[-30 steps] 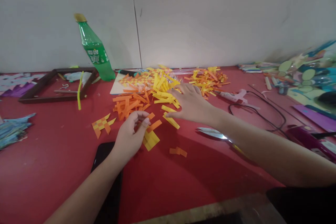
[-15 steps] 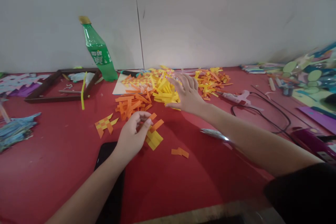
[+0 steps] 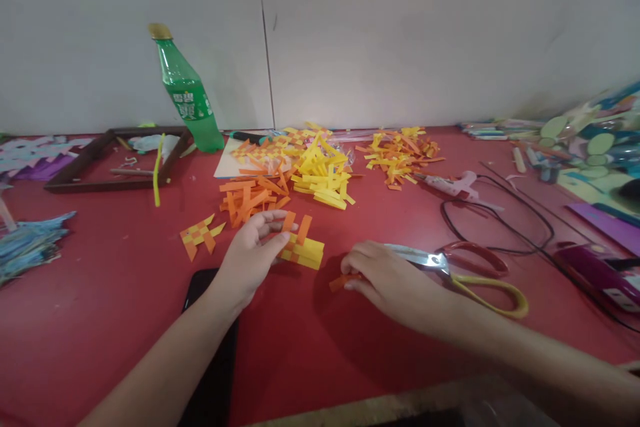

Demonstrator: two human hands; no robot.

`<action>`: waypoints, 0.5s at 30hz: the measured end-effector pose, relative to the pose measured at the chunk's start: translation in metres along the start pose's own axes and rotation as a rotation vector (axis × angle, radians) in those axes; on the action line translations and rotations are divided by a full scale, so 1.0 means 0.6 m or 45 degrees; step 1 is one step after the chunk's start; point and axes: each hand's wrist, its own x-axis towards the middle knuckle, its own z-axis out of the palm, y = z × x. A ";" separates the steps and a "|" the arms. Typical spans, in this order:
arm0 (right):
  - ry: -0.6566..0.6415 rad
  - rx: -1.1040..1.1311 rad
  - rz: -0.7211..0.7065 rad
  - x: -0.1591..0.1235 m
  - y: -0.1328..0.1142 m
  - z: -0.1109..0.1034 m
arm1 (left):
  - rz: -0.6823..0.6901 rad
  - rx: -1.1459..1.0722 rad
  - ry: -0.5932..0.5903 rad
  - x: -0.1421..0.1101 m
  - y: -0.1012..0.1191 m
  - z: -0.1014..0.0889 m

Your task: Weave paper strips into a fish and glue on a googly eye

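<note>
Pinched in my left hand [image 3: 257, 250] is a woven paper piece [image 3: 307, 252] of yellow and orange strips, with two orange ends standing up. To its right, my right hand [image 3: 377, 273] closes its fingertips on an orange paper strip [image 3: 340, 282] just above the red table [image 3: 295, 347]. A finished-looking woven paper fish [image 3: 200, 235] lies left of my left hand. Behind the hands are a pile of orange strips [image 3: 247, 203] and a pile of yellow strips [image 3: 325, 177]. Scissors [image 3: 433, 260] with red and yellow handles lie beyond my right hand and wrist.
A green bottle [image 3: 193, 103] stands at the back left beside a brown frame [image 3: 100, 187]. A phone [image 3: 213, 360] lies under my left forearm. At the right are a pink glue gun [image 3: 455, 185], its black cord and a purple power strip [image 3: 597, 273]. More woven pieces [image 3: 400, 150] lie behind.
My right hand has come back from over the yellow strips to the table and closed on the orange strip there. My left hand has turned the woven piece so its yellow end points right.
</note>
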 end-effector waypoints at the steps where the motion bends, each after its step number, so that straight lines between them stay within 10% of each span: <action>1: 0.011 0.020 0.014 -0.002 -0.001 0.005 | -0.048 -0.046 0.005 -0.001 0.002 0.000; 9: 0.076 0.233 0.016 0.005 0.001 0.001 | -0.121 -0.215 0.028 -0.003 0.009 0.004; 15: 0.275 1.257 0.164 0.018 0.013 -0.012 | -0.120 -0.192 0.016 -0.002 0.007 0.004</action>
